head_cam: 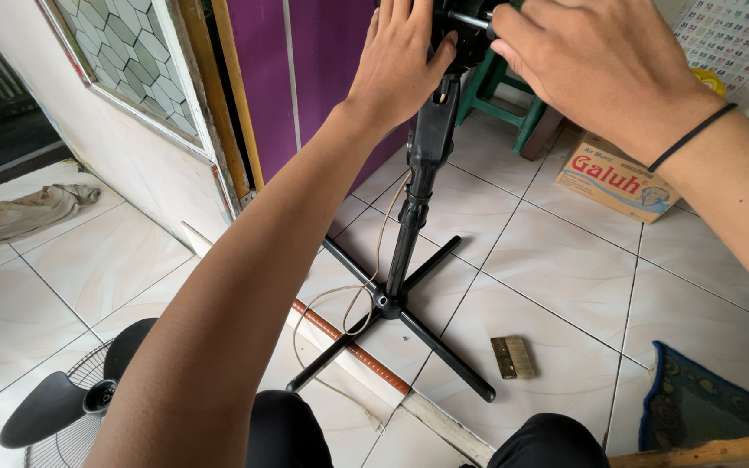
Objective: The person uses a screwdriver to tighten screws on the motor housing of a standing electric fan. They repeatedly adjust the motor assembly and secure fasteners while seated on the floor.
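- Nearest the camera, the person's knees in dark cloth sit at the bottom edge of the view, above the white tiled floor [565, 286].
- Left hand [400, 56]: fingers spread flat against the left side of the black motor housing [465, 35] atop the fan stand [413, 199]; it presses rather than wraps.
- Right hand [600, 61]: fingers curled toward the metal shaft [470, 17] projecting from the housing; the thumb and fingertips appear to pinch it, though the top edge of the view cuts off the grip. A black band circles this wrist.
- Fan stand: upright black pole on a cross-shaped base [392, 303] resting at mid-floor, a pale cord [357, 295] trailing down beside it.
- Fan blade and wire guard [71, 407]: lying on the floor at the lower left corner.
- Small brass-coloured block [513, 357]: on the tiles just right of the base.
- Cardboard box [617, 178] and green stool [500, 87]: toward the far right of the floor.
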